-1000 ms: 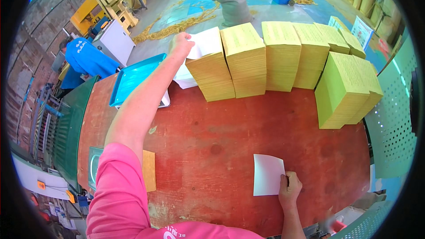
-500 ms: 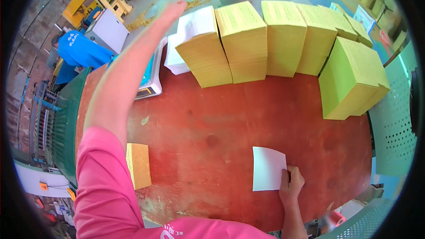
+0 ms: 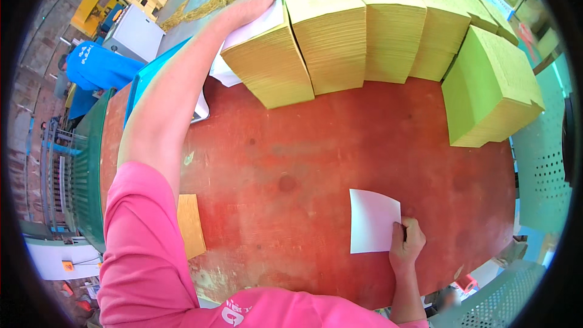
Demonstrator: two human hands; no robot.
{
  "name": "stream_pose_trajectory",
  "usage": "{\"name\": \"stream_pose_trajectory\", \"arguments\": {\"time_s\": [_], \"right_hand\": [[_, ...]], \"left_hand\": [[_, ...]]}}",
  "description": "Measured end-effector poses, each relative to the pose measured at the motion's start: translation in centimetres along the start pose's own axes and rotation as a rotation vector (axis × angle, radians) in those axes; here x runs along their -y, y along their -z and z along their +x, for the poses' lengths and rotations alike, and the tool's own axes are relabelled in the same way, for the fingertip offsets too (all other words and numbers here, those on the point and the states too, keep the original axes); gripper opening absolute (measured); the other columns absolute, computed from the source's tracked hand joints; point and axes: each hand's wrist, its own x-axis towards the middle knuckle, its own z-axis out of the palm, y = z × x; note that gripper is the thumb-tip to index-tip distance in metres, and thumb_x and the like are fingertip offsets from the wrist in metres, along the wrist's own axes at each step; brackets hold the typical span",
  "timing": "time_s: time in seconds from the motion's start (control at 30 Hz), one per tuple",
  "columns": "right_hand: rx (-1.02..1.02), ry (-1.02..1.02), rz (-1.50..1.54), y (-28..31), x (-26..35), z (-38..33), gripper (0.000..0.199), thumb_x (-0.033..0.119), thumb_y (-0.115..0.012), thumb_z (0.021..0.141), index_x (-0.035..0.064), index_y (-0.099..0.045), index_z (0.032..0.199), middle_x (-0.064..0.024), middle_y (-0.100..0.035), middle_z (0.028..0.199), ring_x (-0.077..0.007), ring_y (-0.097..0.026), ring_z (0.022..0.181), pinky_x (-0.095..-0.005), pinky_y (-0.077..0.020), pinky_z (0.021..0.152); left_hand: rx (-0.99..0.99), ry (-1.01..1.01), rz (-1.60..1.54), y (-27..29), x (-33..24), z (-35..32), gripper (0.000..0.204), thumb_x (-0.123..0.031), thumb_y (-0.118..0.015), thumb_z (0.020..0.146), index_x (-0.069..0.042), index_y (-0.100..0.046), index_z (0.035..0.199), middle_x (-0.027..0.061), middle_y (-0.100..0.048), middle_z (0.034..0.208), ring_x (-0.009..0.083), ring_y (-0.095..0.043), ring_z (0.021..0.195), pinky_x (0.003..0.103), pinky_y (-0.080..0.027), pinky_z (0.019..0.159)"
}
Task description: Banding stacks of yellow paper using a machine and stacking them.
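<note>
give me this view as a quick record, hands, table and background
left hand: at the white paper atop the leftmost yellow stack; grip unclear
right hand: pinching the right edge of a white sheet
table: red, scuffed
other stacks: yellow, curving along the far side and round to the right
near the left arm: blue tray and yellow block, both partly hidden
background: person in blue, at far left
</note>
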Motion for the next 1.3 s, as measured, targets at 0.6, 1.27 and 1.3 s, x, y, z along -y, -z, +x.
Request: {"name": "stream_pose_trajectory", "arguments": {"time_s": [0.6,1.27,1.3], "right_hand": [[-0.243,-0.401,0.879,1.4,1.5,-6.0,0.006,0.01,-0.056,0.092,0.0035,-0.056,0.09,-0.0005,-0.053,0.074,-0.0101,-0.048,0.066,-0.0263,-0.0401,0.06],[-0.265,-0.85,1.531,-10.6,10.7,-38.1,0.012,0.011,-0.051,0.094,0.0023,-0.055,0.101,-0.0093,-0.065,0.093,-0.0192,-0.064,0.084,-0.033,-0.0533,0.079],[-0.264,-0.842,1.529,-10.1,11.3,-37.8,0.012,0.011,-0.051,0.094,0.0023,-0.055,0.101,-0.0093,-0.065,0.093,-0.0192,-0.064,0.084,-0.033,-0.0533,0.079]], "left_hand": [[0.099,-0.004,-0.447,4.7,-28.2,-28.6,0.044,-0.041,-0.039,0.1,-0.004,-0.062,0.101,0.0183,-0.065,0.096,0.0349,-0.059,0.097,0.041,-0.044,0.088],[-0.336,-0.478,-0.358,7.7,-36.1,-48.7,0.041,-0.024,-0.05,0.094,0.0,-0.054,0.127,0.0235,-0.054,0.129,0.0403,-0.05,0.12,0.045,-0.04,0.102],[-0.199,-0.398,-0.415,7.5,-35.9,-49.1,0.042,-0.024,-0.049,0.095,-0.001,-0.052,0.129,0.0233,-0.05,0.134,0.0387,-0.047,0.124,0.042,-0.037,0.105]]}}
